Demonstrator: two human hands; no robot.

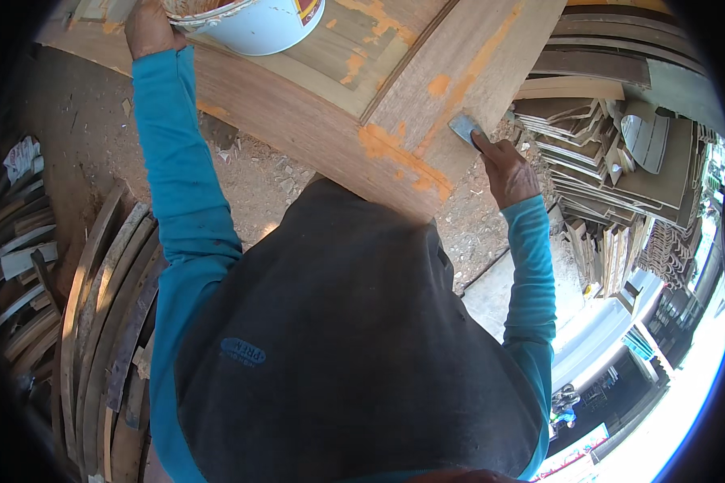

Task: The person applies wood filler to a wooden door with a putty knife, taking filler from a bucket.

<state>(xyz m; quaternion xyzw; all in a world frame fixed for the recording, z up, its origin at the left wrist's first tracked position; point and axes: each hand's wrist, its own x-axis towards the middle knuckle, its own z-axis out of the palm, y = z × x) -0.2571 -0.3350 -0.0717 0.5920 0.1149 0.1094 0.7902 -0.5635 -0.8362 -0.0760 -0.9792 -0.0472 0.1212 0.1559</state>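
A wooden panelled door (282,101) lies in front of me with orange filler (403,157) smeared along its joints and in patches. On it, at the top of the view, stands a white bucket (270,30) with orange paste inside; the frame cuts it off. My left hand (151,30) grips the bucket's left rim, its fingers partly hidden. Over the door's right-hand edge, my right hand (509,171) is closed round a putty knife (464,129). The metal blade is close to the door surface beside the filled corner joint; whether it touches, I cannot tell.
Curved wooden pieces (97,322) are stacked at the left. On the right are piles of thin boards (576,153) and upright offcuts (608,253). The door's near corner reaches my dark apron (354,346). Dusty ground (270,181) with debris shows below the door.
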